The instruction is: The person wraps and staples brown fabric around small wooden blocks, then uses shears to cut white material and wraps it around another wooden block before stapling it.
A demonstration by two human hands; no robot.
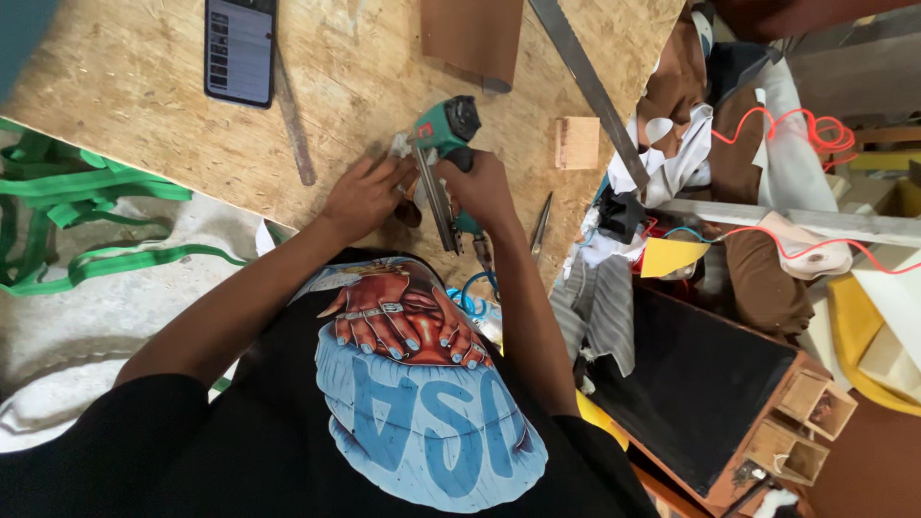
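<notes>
Two hands meet at one green pneumatic staple gun (443, 158) lying near the edge of the chipboard surface (144, 105): the right hand (482, 188) has its fingers wrapped around the handle, the left hand (366, 197) rests fingers curled against the magazine. One black phone (240, 50), one small wooden block (577, 143) and one pair of scissors (540, 225) lie nearby.

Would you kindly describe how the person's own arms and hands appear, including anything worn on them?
Both arms are bare from the upper arm down, below the short black sleeves of a T-shirt with a large blue and orange printed picture. The left hand and the right hand wear no gloves; no rings, watch or bracelet can be seen.
</notes>
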